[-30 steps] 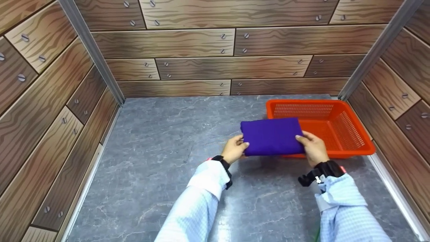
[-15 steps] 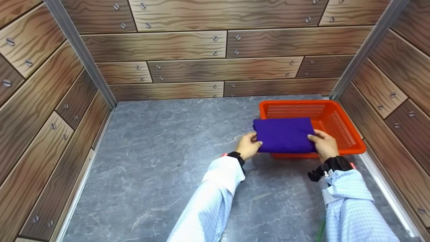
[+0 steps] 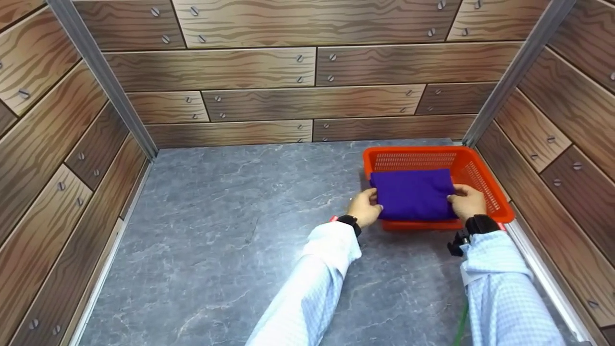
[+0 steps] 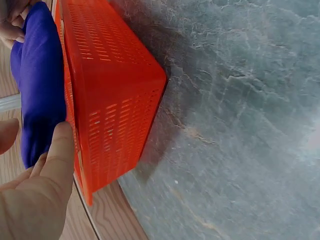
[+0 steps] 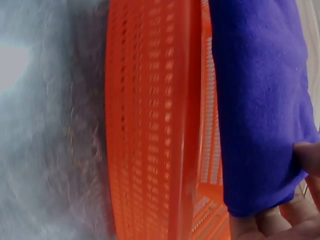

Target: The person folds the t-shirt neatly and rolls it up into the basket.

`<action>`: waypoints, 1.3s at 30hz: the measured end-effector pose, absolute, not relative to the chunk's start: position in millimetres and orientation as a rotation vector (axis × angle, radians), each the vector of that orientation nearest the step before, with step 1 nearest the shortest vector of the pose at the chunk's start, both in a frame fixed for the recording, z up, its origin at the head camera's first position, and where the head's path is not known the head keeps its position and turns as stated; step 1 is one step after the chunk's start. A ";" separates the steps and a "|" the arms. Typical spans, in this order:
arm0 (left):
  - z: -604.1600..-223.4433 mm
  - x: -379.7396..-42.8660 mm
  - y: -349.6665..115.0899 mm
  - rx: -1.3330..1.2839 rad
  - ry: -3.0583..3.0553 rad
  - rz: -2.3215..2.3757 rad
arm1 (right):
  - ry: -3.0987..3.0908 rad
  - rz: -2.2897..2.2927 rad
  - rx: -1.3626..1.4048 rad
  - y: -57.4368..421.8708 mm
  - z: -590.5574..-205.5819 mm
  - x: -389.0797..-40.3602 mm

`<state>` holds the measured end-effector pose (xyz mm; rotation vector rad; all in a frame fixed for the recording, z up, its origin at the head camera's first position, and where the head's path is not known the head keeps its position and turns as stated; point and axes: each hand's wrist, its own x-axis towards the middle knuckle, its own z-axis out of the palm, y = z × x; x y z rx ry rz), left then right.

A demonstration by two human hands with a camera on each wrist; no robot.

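Observation:
A folded purple cloth (image 3: 413, 194) is held level between both hands, over the opening of an orange plastic basket (image 3: 415, 150). My left hand (image 3: 365, 207) grips its left end, thumb on top and fingers beneath. At the right end my right hand (image 3: 468, 203) pinches the cloth the same way. In the left wrist view the cloth (image 4: 42, 85) lies just above the basket's rim (image 4: 70, 95). The right wrist view shows the cloth (image 5: 260, 105) close over the rim, with fingers (image 5: 295, 212) under its edge. Most of the basket's inside is hidden below the cloth.
The basket stands near the back right corner on a grey marbled floor (image 3: 216, 230). Wood-patterned walls (image 3: 269, 103) enclose the back and both sides. A green cord (image 3: 461, 324) hangs by the right sleeve.
Both hands have carried the folded cloth to the right, from partly beside the basket to over it. The head view has shifted slightly to the right.

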<state>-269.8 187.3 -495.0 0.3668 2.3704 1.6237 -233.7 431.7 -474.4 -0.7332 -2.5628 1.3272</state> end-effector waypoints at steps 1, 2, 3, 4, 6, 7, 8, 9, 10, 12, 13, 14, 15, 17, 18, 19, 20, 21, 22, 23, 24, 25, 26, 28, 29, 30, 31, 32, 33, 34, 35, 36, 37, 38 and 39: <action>-494.4 -269.9 189.1 0.377 2.366 1.620 | -2.573 1.275 -0.737 431.3 -474.6 -234.2; -493.9 -270.3 190.8 0.385 2.362 1.615 | -2.576 1.225 -0.744 430.8 -474.9 -234.7; -493.4 -270.5 192.7 0.390 2.351 1.611 | -2.575 1.183 -0.748 430.1 -475.1 -235.1; -493.1 -270.8 194.6 0.398 2.344 1.605 | -2.565 1.160 -0.751 429.4 -475.4 -235.5; -492.6 -271.5 198.3 0.402 2.327 1.604 | -2.540 1.129 -0.749 427.8 -476.0 -236.1; -492.6 -271.8 200.3 0.404 2.312 1.610 | -2.530 1.115 -0.749 427.0 -476.3 -236.1; -492.6 -272.1 202.2 0.408 2.301 1.614 | -2.523 1.101 -0.745 426.4 -476.7 -236.2; -492.7 -272.2 204.3 0.412 2.291 1.616 | -2.518 1.092 -0.743 425.9 -477.1 -236.2; -492.3 -272.4 206.0 0.415 2.289 1.609 | -2.514 1.082 -0.743 425.1 -477.4 -236.2; -491.2 -272.2 209.8 0.422 2.278 1.605 | -2.514 1.072 -0.743 423.6 -477.6 -236.0; -490.7 -272.2 211.7 0.429 2.283 1.595 | -2.518 1.067 -0.745 422.8 -477.6 -235.9; -489.9 -272.0 213.6 0.434 2.294 1.579 | -2.524 1.063 -0.745 422.2 -477.7 -235.8; -489.2 -271.6 215.3 0.441 2.304 1.556 | -2.526 1.062 -0.746 421.5 -477.6 -235.7; -488.4 -270.9 218.7 0.456 2.314 1.522 | -2.535 1.052 -0.738 420.3 -477.7 -235.8; -488.3 -270.4 220.2 0.462 2.317 1.509 | -2.540 1.047 -0.735 419.9 -477.9 -235.8; -488.4 -269.8 221.3 0.462 2.317 1.496 | -2.547 1.042 -0.734 419.4 -478.2 -235.7; -488.6 -269.2 222.2 0.460 2.319 1.481 | -2.552 1.044 -0.734 419.1 -478.8 -235.7; -489.2 -268.5 222.9 0.458 2.318 1.467 | -2.560 1.046 -0.733 418.7 -479.3 -235.6; -489.7 -267.9 223.4 0.451 2.316 1.460 | -2.569 1.048 -0.731 418.5 -480.1 -235.7; -490.6 -267.3 223.8 0.442 2.314 1.454 | -2.576 1.054 -0.728 418.3 -481.2 -235.9; -491.4 -266.7 224.1 0.432 2.312 1.452 | -2.585 1.063 -0.721 418.1 -482.4 -236.3; -492.2 -266.4 224.0 0.419 2.307 1.448 | -2.598 1.072 -0.712 417.6 -483.8 -237.0; -493.1 -265.9 223.9 0.409 2.303 1.444 | -2.611 1.079 -0.702 417.2 -485.8 -238.0; -495.2 -265.4 224.0 0.393 2.294 1.446 | -2.643 1.091 -0.683 415.7 -489.6 -240.0; -496.0 -265.2 224.1 0.384 2.290 1.449 | -2.665 1.097 -0.668 414.7 -491.7 -241.1; -496.5 -264.8 224.3 0.377 2.286 1.451 | -2.695 1.094 -0.653 413.4 -493.6 -242.0; -496.7 -264.5 224.7 0.369 2.285 1.450 | -2.725 1.085 -0.639 412.0 -495.6 -242.9; -496.8 -264.4 225.4 0.365 2.285 1.450 | -2.758 1.079 -0.626 410.3 -497.1 -243.8; -496.7 -264.4 226.4 0.358 2.283 1.451 | -2.794 1.073 -0.611 408.3 -498.2 -244.6; -496.1 -264.0 227.7 0.347 2.281 1.448 | -2.831 1.064 -0.593 406.4 -499.2 -245.3; -495.1 -263.5 229.4 0.333 2.278 1.445 | -2.870 1.049 -0.578 404.3 -499.7 -245.9; -494.2 -263.1 231.6 0.325 2.279 1.443 | -2.911 1.027 -0.570 402.1 -500.0 -246.4; -492.7 -262.6 233.4 0.314 2.281 1.436 | -2.950 1.010 -0.572 399.9 -500.3 -247.0; -491.8 -262.4 235.2 0.306 2.284 1.427 | -2.988 0.995 -0.579 397.6 -500.4 -247.6; -490.5 -262.1 236.7 0.302 2.290 1.414 | -3.019 0.980 -0.583 395.9 -501.3 -248.4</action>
